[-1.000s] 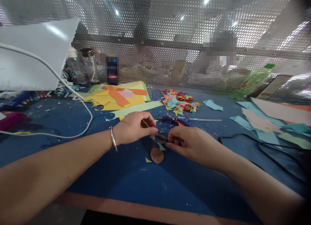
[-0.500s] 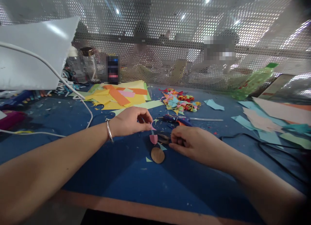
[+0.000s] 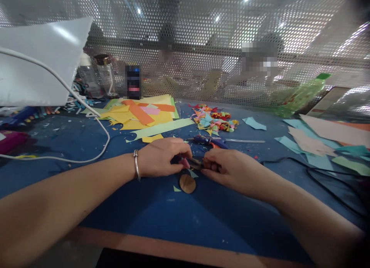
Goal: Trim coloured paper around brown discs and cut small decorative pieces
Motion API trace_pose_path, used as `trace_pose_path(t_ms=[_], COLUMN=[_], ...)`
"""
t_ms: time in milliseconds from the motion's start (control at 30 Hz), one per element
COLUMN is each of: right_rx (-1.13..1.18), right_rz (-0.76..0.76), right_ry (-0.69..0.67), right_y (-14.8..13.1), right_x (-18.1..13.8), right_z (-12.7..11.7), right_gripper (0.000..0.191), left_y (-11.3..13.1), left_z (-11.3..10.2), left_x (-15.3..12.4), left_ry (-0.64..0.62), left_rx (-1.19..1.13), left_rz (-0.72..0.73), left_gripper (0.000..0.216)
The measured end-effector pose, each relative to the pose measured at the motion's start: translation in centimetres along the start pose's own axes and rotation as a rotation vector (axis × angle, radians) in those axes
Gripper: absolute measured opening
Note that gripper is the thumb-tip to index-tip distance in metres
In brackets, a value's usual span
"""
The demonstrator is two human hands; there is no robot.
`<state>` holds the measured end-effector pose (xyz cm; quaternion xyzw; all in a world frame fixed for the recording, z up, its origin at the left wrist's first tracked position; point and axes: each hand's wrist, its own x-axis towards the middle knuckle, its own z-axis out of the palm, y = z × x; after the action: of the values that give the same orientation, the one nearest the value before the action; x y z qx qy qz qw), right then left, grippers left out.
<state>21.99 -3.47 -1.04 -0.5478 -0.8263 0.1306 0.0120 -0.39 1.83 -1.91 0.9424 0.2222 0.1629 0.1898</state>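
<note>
My left hand is closed in a pinch on a small pink paper piece, just left of the metal blades. My right hand is wrapped around what look like scissors; only the blades show, pointing left toward the pink paper, and the handles are hidden in the fingers. Directly below the blades lies a round tan disc on the blue table. A light-blue paper scrap and a pale-green scrap rest beside it.
Behind my hands lie a blue-and-orange handled tool and a heap of coloured paper bits. Yellow and orange sheets are at back left, paper pieces at right. A black cable and white cord cross the table.
My left hand has moved down and right, closer to the blades, and now covers most of the pink paper. A yellow scrap behind it has come into view. My right hand stays put.
</note>
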Motion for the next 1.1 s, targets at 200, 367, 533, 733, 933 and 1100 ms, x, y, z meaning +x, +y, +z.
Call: trace_pose_path(t_ms=[200,367,533,733,933,1100], right_rx=[0.011,0.017,0.147,0.257,0.303,0.295], right_rz=[-0.001,-0.004,-0.051,-0.141,-0.177,-0.143], right_ry=[0.006,0.024,0.263,0.477,0.516,0.515], right_y=[0.2,0.1,-0.3,-1.0,-1.6,-1.6], right_x=[-0.1,0.0,-0.2,-0.6,-0.8,-0.7], right_z=[0.3,0.2,0.0,0.0,0.0,0.2], right_gripper=[0.013,0.015,0.016,0.012,0.013,0.012], left_y=[-0.2,0.1,0.4,0.8,1.0,1.9], left_z=[0.1,-0.1,0.0,0.0,0.3,0.7], left_x=[0.1,0.2,0.4,0.5,0.7,0.6], left_ry=[0.018,0.088,0.174,0.109,0.083,0.253], left_rx=[-0.003,-0.367,-1.073,-1.353,-1.460,-1.346], left_rz=[0.027,-0.164,-0.416,-0.534,-0.534,-0.545], left_gripper=[0.007,0.010,0.019,0.018,0.015,0.009])
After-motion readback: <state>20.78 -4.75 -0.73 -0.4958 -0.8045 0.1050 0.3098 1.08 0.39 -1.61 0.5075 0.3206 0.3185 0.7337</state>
